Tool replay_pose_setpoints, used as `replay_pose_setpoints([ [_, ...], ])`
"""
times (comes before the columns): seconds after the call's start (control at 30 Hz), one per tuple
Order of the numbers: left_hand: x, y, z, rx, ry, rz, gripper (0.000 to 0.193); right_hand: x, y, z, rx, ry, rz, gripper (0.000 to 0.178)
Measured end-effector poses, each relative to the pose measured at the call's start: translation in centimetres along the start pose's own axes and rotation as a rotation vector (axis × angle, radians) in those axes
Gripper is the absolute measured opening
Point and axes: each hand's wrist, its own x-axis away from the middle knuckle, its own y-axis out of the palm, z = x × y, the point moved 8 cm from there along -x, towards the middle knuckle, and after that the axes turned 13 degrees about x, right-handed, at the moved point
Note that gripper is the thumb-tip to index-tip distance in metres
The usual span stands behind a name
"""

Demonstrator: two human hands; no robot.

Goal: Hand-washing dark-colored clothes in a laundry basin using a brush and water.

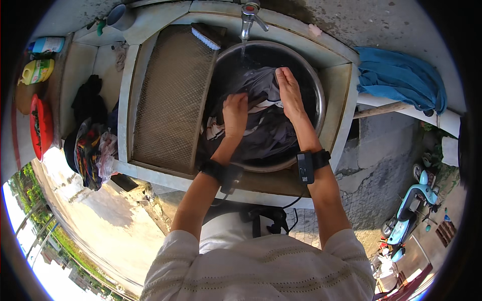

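A wide metal basin (321, 105) stands in the sink, holding dark grey wet laundry (266, 135) with some white, striped cloth among it. My left hand (235, 114) is on the left part of the laundry, its fingers curled down into the fabric. To its right, my right hand (289, 93) lies along the cloth near the basin's far right side, with fingers stretched out and held together. From the tap (247, 22) above the far rim, a thin stream of water seems to fall into the basin.
Left of the basin slopes a ribbed washboard slab (170, 100), with a scrubbing brush (206, 38) at its far corner. Farther left are dark clothes (89, 100), a red basin (42, 128) and detergent bottles (37, 71). Blue cloth (396, 80) hangs at the right; a scooter (411, 210) stands beyond.
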Motion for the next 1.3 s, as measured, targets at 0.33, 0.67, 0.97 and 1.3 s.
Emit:
replay_pose_setpoints([
  [0.33,-0.8,0.7,6.2,-0.055,0.042,-0.148,0.014,5.0,-1.9,-4.3,-0.45,0.113,-0.089,0.017],
  [0.67,2.6,2.6,1.5,0.59,-0.556,-0.355,0.027,13.2,3.0,-8.2,-0.342,0.036,-0.491,0.013],
  [0.97,5.1,-7.2,1.7,0.782,-0.783,-0.302,0.038,14.5,3.2,-4.5,-0.513,0.072,-0.463,0.012],
  [1.3,-0.5,-30.5,7.4,0.061,-0.25,0.288,0.03,15.9,7.3,-10.0,-0.212,-0.349,-0.61,0.015],
])
